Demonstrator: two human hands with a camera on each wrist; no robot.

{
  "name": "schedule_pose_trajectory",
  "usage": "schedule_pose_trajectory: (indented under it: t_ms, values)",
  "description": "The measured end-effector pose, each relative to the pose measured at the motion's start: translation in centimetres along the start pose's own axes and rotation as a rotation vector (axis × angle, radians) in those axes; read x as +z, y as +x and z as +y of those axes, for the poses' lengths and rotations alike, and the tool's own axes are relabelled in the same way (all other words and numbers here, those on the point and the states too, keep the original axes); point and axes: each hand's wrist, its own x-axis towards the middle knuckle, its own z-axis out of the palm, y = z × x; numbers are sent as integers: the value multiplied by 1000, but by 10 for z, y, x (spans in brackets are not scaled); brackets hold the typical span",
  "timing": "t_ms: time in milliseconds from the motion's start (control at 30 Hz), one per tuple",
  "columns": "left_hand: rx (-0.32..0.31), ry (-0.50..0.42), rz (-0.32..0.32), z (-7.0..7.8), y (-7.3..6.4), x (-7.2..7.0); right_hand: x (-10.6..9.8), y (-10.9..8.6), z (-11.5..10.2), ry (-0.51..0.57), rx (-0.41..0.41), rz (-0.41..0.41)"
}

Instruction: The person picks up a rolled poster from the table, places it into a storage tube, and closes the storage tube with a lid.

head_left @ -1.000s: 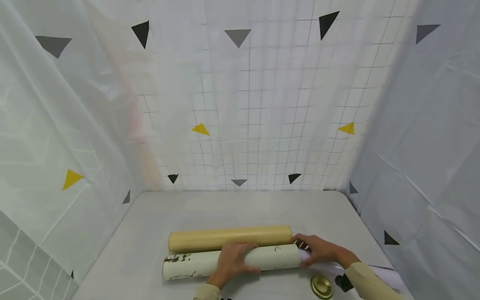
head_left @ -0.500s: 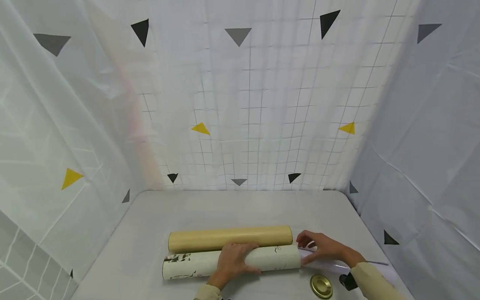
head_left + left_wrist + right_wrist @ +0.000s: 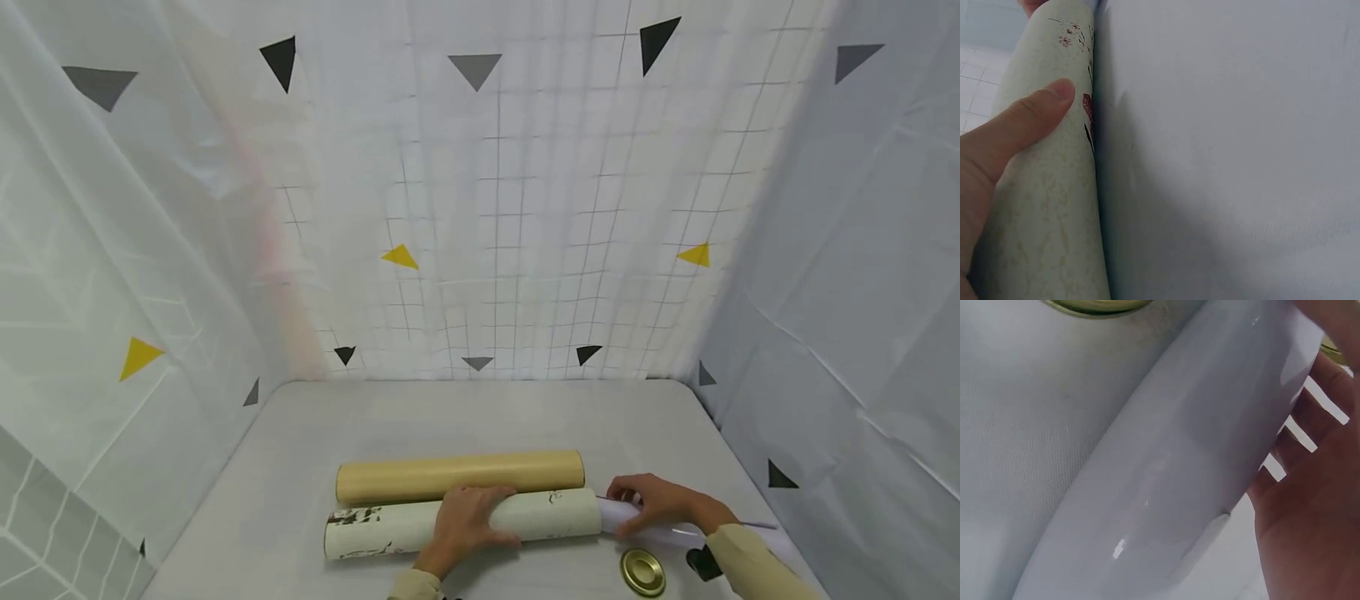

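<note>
A pale green cardboard tube [image 3: 551,515] with a dark and reddish floral print lies crosswise on the white table. My left hand [image 3: 467,525] grips its middle from above; in the left wrist view the thumb [image 3: 1029,122] lies along the near side. Out of the tube's right end comes a rolled glossy white sheet [image 3: 615,515]. My right hand [image 3: 660,504] holds this roll a little way from the tube's mouth, fingers curved over its far side. In the right wrist view the rolled sheet [image 3: 1154,450] runs beneath the palm, with a loose edge visible.
A plain tan tube [image 3: 461,477] lies just behind the green one, nearly parallel. A round gold lid [image 3: 642,572] rests near the front, below my right hand. White sheeting with triangle markers hangs behind and at both sides of the table [image 3: 480,417].
My right hand has shifted right along the roll, away from the tube's mouth, so more of the roll shows between them. My left hand and both tubes have stayed put.
</note>
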Motion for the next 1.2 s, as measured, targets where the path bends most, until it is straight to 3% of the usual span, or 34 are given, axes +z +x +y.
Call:
schedule_pose_trajectory:
  t_ms: [333, 700, 833, 967, 1200]
  values:
    - [0, -1, 45, 1, 1, -2, -2, 6, -8, -30, -134, 56]
    - [6, -21, 54, -1, 1, 0, 1, 20, -15, -35, -132, 75]
    - [18, -16, 80, -1, 1, -2, 2, 17, -12, -8, -137, 79]
    - [-1, -24, 63, 1, 2, -5, 2, 10, -8, -4, -137, 95]
    - [-31, -35, 61, 0, 3, -4, -1, -3, -3, -81, -171, 142]
